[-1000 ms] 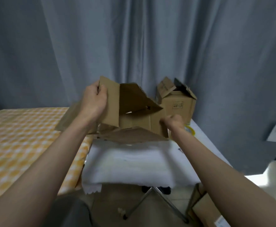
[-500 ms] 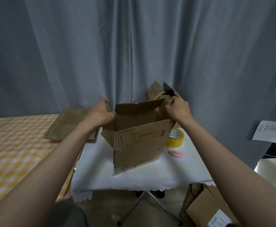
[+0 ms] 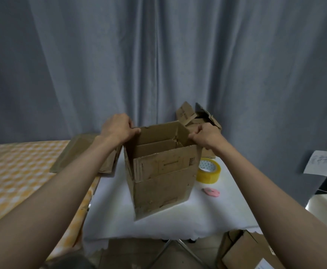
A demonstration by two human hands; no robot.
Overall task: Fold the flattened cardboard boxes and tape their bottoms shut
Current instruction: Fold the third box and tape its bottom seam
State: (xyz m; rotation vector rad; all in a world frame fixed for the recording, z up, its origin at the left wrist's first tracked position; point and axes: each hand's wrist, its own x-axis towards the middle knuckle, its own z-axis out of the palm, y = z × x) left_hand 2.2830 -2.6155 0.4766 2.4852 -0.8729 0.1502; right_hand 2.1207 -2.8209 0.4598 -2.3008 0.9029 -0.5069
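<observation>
Box stands squared up, left hand and right hand gripping its rim; flaps unfolded, tape roll untouched.

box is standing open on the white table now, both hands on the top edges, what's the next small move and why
Probably fold the upright flaps inward: the box stands squared, left hand and right hand already grip opposite flaps, and the tape roll waits beside it.
</observation>
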